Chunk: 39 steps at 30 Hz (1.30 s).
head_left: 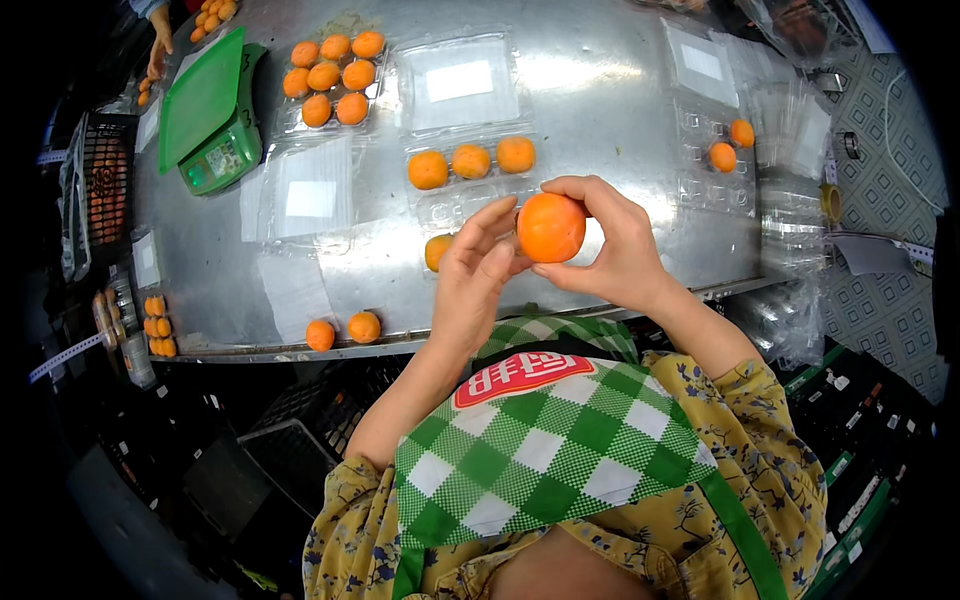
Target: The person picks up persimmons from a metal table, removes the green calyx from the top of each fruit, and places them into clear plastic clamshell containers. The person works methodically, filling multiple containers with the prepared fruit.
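Between my two hands, above the table's front edge, is a round, smooth orange [551,228]. My right hand [612,240] grips it from the right, with the index finger over its top and the thumb beneath. On the other side, my left hand [477,265] has its curled fingers and thumb against the fruit's left side; the exact contact is partly hidden. Just behind them lies an open clear plastic clamshell box [450,205] with a row of three oranges [471,161]. Another orange [437,252] sits in its near left corner, partly covered by my left hand.
Two loose oranges [342,329] lie at the front edge. A filled fruit tray [323,77] and a green scale [208,115] stand at the back left. To the right are a box with two oranges [731,145] and stacked clear boxes [793,220]. Another person's hand [158,55] shows at the far left.
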{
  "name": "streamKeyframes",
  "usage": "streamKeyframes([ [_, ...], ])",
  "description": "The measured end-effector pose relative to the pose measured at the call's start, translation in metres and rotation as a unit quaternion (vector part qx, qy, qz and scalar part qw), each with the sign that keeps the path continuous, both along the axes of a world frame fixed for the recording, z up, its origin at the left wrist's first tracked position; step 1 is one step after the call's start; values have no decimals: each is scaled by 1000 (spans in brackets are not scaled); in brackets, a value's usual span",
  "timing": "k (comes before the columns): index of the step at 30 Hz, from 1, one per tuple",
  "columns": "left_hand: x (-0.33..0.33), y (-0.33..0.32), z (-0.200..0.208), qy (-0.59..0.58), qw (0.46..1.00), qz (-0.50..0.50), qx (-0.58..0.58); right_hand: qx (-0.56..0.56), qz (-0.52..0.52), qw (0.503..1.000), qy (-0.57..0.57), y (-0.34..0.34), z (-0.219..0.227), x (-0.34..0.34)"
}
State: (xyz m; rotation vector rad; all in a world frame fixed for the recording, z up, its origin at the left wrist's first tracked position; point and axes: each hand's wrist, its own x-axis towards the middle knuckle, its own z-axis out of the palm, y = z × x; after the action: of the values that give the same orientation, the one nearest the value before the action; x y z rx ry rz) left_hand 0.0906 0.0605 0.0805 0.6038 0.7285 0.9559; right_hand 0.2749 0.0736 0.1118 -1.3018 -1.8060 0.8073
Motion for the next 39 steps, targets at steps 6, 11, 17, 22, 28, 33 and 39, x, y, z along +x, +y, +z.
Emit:
streamKeyframes([
  [6,2,1,10,-83,991,-26,-97,79,-8,994,-82,2,3,-7],
  [11,6,-2,12,-65,994,-11,-88,92,-11,991,-96,2,1,-10],
  [17,7,-2,11,-43,996,6,-81,55,10,997,-56,1,-1,-9],
  [22,6,-2,10,-33,995,34,-86,-112,45,985,123,-1,-8,0],
  [28,6,-1,12,-25,997,28,-75,-162,42,966,198,-1,-13,0],
  [33,9,-2,14,11,998,41,-53,-179,40,960,209,-1,-12,0],
  [39,-3,1,10,-16,996,-8,-82,-78,112,983,120,6,-6,8],
])
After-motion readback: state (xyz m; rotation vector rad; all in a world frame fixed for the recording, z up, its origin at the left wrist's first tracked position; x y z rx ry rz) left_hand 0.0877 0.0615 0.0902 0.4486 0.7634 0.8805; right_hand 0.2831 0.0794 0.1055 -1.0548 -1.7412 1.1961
